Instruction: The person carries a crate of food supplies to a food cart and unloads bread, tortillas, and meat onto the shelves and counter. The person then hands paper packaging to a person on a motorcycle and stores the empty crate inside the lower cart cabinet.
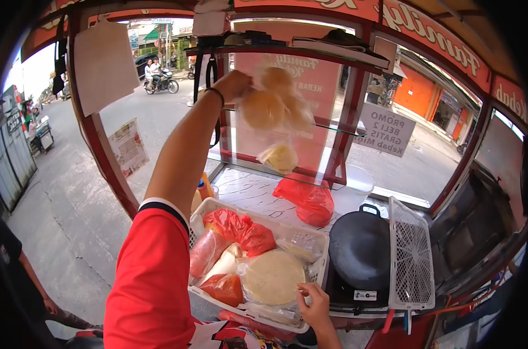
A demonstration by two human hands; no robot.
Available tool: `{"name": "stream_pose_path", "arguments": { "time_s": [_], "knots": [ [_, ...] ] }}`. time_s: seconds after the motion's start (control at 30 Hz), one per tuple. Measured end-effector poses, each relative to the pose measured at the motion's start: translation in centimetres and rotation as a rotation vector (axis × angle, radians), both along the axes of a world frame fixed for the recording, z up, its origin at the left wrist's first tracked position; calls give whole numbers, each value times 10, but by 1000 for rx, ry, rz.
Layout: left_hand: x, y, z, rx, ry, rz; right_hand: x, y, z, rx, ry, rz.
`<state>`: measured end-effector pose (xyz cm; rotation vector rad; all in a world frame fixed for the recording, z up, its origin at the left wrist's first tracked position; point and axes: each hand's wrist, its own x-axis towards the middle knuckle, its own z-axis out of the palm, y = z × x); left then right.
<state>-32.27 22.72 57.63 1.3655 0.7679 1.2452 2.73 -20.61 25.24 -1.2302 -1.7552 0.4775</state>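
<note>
My left hand [234, 86], with a black band at the wrist, is raised in front of the glass shelf. Its fingers are closed on clear plastic bags of round, pale buns [264, 110], blurred by motion. Below them hangs or falls a smaller clear bag with pale yellow contents [278, 158]. Low down, my right hand [315, 305] has thumb and fingers drawn together at the near right edge of a stack of flatbreads [274, 276]; whether it pinches anything is unclear. The flatbreads lie in a white plastic basket [197, 294].
The basket also holds a red plastic bag [241, 231], a sauce bag [223, 289] and other packets. Another red bag [307, 198] sits on the marbled counter [246, 186]. To the right are a black pan [360, 247] and an upright white mesh basket [412, 256]. Glass shelving [334, 129] stands ahead.
</note>
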Motion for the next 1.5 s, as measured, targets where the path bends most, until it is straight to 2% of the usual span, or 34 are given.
{"name": "stream_pose_path", "arguments": {
  "time_s": [0.03,0.07,0.13,0.2,0.27,0.3,0.33,0.37,0.4,0.43,0.47,0.5,0.53,0.57,0.6,0.67,0.7,0.77,0.8,0.83,0.93,0.97,1.07,1.17,1.2,1.33,1.4,1.5],
  "knots": [
    [-16,26,-12,18,-151,109,1,-2,-1,-9,-5,-5],
    [-44,49,-23,321,517,382,1,-2,-3,-15,-5,-9],
    [-98,140,-42,-79,-303,496,2,-1,-2,-16,-9,-24],
    [-114,144,-59,41,-549,367,0,-1,-2,-23,-14,-32],
    [-88,73,-49,80,-435,581,-1,0,1,-15,-19,-34],
    [-96,96,-53,12,-502,591,-2,1,3,-18,-23,-30],
    [-86,78,-48,59,-394,616,-3,4,3,-10,-30,-26],
    [-99,92,-47,122,-93,689,-2,7,3,-18,-38,-26],
    [-109,107,-55,258,81,597,-1,5,2,-48,-51,-29],
    [-124,128,-63,192,-192,358,1,6,-1,-52,-59,-26],
    [-122,109,-63,180,-294,156,1,7,-2,-66,-67,-21],
    [-119,80,-62,175,-259,71,1,6,2,-86,-62,-33],
    [-148,101,-59,106,-23,-66,-1,8,2,-91,-53,-28],
    [-180,96,-76,259,-70,-275,-2,11,-1,-96,-62,-23],
    [-170,50,-83,433,94,-471,0,11,-2,-94,-70,-22],
    [-119,-72,-107,402,358,-71,0,11,-2,-76,-98,-2],
    [-76,-166,-141,236,599,177,1,13,-2,-66,-109,30],
    [-62,-231,-186,-3,720,129,3,16,-1,-30,-139,62],
    [-50,-269,-206,103,848,226,4,18,0,-13,-160,84],
    [-44,-299,-222,58,941,258,4,20,0,8,-179,105],
    [-47,-366,-297,-33,798,427,4,24,1,41,-230,180],
    [-41,-383,-316,58,900,576,7,24,1,45,-254,187],
    [-27,-411,-350,193,1177,669,7,25,3,37,-334,246],
    [-27,-407,-366,75,943,861,9,34,5,38,-397,301],
    [-28,-407,-368,86,950,865,9,41,7,55,-405,312],
    [-26,-407,-362,109,966,873,14,102,25,95,-595,29],
    [-25,-405,-362,120,944,868,14,132,10,92,-620,-11],
    [-28,-406,-358,165,865,728,8,161,-9,-114,-713,19]
  ]
}}
